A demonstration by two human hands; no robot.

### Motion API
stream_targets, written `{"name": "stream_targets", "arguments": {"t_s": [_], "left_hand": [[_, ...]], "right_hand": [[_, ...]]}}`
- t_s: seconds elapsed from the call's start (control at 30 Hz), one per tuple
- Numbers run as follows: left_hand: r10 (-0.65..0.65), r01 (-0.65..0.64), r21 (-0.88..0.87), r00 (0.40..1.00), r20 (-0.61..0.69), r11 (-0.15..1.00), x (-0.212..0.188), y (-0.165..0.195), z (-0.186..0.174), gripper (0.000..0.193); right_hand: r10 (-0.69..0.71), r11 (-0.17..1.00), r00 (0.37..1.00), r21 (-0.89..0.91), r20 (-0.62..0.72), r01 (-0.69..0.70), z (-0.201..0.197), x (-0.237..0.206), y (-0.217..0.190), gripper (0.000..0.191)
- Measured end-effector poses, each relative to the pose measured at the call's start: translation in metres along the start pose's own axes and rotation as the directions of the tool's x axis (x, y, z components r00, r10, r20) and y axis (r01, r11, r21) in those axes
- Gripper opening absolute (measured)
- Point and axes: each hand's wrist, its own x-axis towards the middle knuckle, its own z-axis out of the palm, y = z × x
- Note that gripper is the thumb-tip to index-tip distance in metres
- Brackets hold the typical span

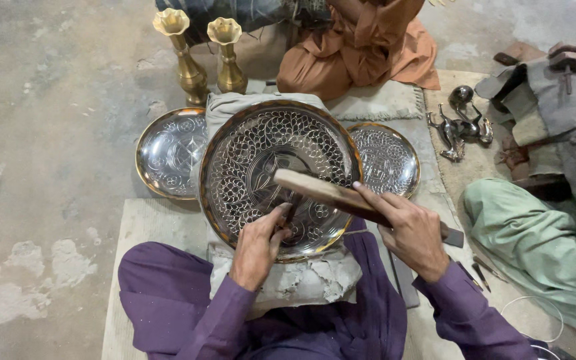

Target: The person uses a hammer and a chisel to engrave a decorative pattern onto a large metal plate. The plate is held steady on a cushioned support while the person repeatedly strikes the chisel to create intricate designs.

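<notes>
Concrete floor below; left hand (256,245) pinched a chisel (291,208) upright on the engraved tray (248,160); right hand (411,233) gripped the wooden mallet (321,191), long axis slanting up-left, head directly above the chisel.

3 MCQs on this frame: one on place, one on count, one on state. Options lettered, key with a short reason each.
1. Where do the brass vases stand?
A. behind the plates
B. on the large plate
C. in the person's lap

2. How many engraved plates show?
A. one
B. three
C. five

3. What does the right hand hold?
A. nothing
B. a vase
C. a wooden block

Key:
1 A, they stand past the left plate.
2 B, large plate and one at each side.
3 C, fingers wrap the wooden block; left hand pinches a thin tool.
</notes>
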Motion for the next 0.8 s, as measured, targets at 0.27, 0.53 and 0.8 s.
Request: {"name": "stream_targets", "arguments": {"t_s": [0.27, 0.53, 0.8], "left_hand": [[-0.021, 0.021, 0.006, 0.996, 0.086, 1.000, 0.005, 0.007, -0.008, 0.050], [0.170, -0.176, 0.002, 0.958, 0.229, 0.984, 0.010, -0.005, -0.014, 0.050], [0.173, -0.175, -0.018, 0.951, 0.258, 0.984, 0.017, -0.021, -0.012, 0.053]], "right_hand": [[0.050, 0.996, 0.998, 0.081, -0.031, -0.048, 0.017, -0.015, 0.014, 0.083], [0.296, 0.904, 0.955, 0.326, -0.015, -0.275, 0.047, -0.049, 0.018, 0.084], [0.261, 0.913, 0.962, 0.345, -0.078, -0.220, 0.061, -0.085, 0.020, 0.080]]}}
